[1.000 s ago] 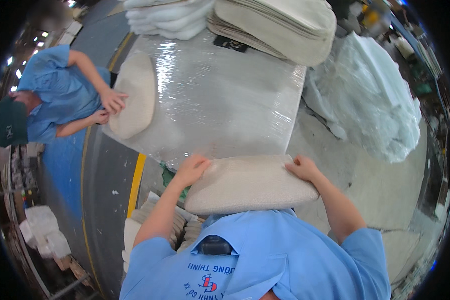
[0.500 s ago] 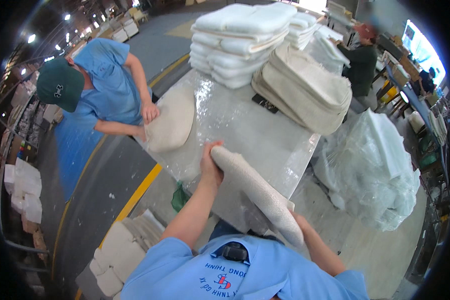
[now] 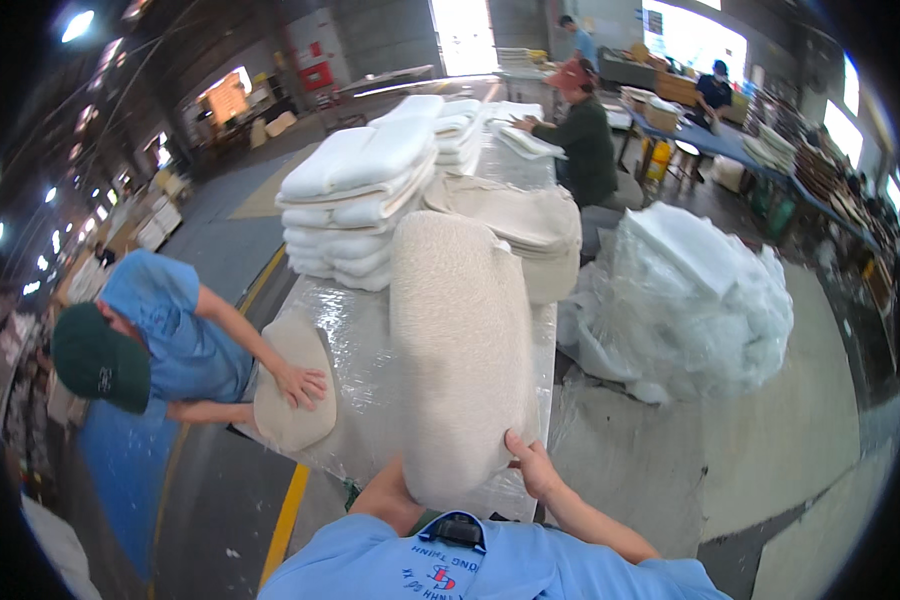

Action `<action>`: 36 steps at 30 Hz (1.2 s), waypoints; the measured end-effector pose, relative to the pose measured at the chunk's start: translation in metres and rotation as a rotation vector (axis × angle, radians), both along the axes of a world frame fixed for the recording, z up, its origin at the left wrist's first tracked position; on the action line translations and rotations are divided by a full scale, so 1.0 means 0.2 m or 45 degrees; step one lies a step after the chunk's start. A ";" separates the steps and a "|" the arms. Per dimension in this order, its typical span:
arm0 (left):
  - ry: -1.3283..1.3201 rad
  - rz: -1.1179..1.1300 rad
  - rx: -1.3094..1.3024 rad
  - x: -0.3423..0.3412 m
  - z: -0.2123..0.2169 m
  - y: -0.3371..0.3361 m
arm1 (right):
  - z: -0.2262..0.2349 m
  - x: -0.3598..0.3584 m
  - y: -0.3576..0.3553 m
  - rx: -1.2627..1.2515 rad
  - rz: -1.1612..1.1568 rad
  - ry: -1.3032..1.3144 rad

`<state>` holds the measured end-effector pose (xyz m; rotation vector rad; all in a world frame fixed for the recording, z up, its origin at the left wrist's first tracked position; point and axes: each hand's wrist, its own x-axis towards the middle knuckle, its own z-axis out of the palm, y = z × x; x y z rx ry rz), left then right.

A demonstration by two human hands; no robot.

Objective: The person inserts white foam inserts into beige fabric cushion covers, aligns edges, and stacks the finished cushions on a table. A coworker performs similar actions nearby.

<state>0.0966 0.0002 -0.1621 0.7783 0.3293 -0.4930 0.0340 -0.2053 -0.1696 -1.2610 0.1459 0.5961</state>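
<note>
A long beige fabric-covered cushion (image 3: 460,350) with rounded ends stands tilted up in front of me, over the plastic-covered table (image 3: 360,400). My right hand (image 3: 535,466) grips its lower right edge, thumb on the near face. My left forearm (image 3: 392,497) goes behind the cushion's lower left side, so the fingers of that hand are hidden. To the left, a co-worker in a blue shirt and dark green cap lays a hand (image 3: 300,386) flat on another beige cushion (image 3: 295,410) at the table's edge.
White folded padding (image 3: 355,190) is stacked on the far part of the table, beside a pile of beige covers (image 3: 550,235). A large plastic-wrapped white bundle (image 3: 690,310) stands on the floor to the right. Farther back, a person in dark green (image 3: 590,150) works at the table.
The cushion has swung from lying slanted and edge-on to standing with its broad face toward me. My left hand has gone behind it. The view has tipped up toward the hall.
</note>
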 end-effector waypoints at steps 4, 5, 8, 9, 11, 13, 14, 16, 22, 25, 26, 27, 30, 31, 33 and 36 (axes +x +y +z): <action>0.002 -0.464 0.116 -0.19 -0.08 -0.05 | 0.04 0.11 -0.15 0.382 -0.261 0.010; -0.009 -0.558 0.147 -0.22 -0.10 -0.06 | 0.06 0.12 -0.17 0.378 -0.273 0.016; -0.047 -0.769 0.286 -0.28 -0.08 -0.01 | 0.10 0.11 -0.15 0.381 -0.305 0.072; -0.066 -0.824 0.316 -0.27 -0.07 -0.01 | 0.09 0.10 -0.15 0.354 -0.336 0.102; -0.120 -0.949 0.388 -0.23 -0.06 -0.02 | 0.06 0.05 -0.16 0.338 -0.422 0.150; -0.135 -1.034 0.454 -0.21 -0.06 -0.02 | 0.02 -0.01 -0.14 0.368 -0.502 0.205; -0.148 -1.065 0.496 -0.20 -0.07 -0.03 | 0.00 -0.05 -0.14 0.358 -0.538 0.234; -0.127 -1.077 0.606 -0.20 -0.10 -0.02 | -0.06 -0.13 -0.11 0.351 -0.598 0.303; -0.105 -0.931 0.870 -0.21 -0.31 -0.07 | -0.34 -0.32 -0.18 0.364 -0.615 0.325; -0.196 -0.866 1.224 -0.21 -0.39 -0.07 | -0.37 -0.32 -0.18 0.234 -0.622 0.433; -0.244 -0.859 1.371 -0.21 -0.41 -0.08 | -0.39 -0.31 -0.17 0.142 -0.629 0.423; -0.322 -0.929 1.543 -0.19 -0.43 -0.10 | -0.41 -0.30 -0.18 0.043 -0.637 0.412; -0.552 -0.984 1.935 -0.11 -0.46 -0.12 | -0.47 -0.28 -0.16 0.040 -0.765 0.438; -0.615 -0.937 1.974 -0.10 -0.47 -0.15 | -0.48 -0.27 -0.16 0.086 -0.832 0.461; -0.685 -0.917 1.978 -0.09 -0.49 -0.21 | -0.52 -0.27 -0.15 0.085 -0.968 0.488; -0.595 -1.012 1.864 -0.04 -0.46 -0.25 | -0.53 -0.27 -0.18 0.142 -1.085 0.596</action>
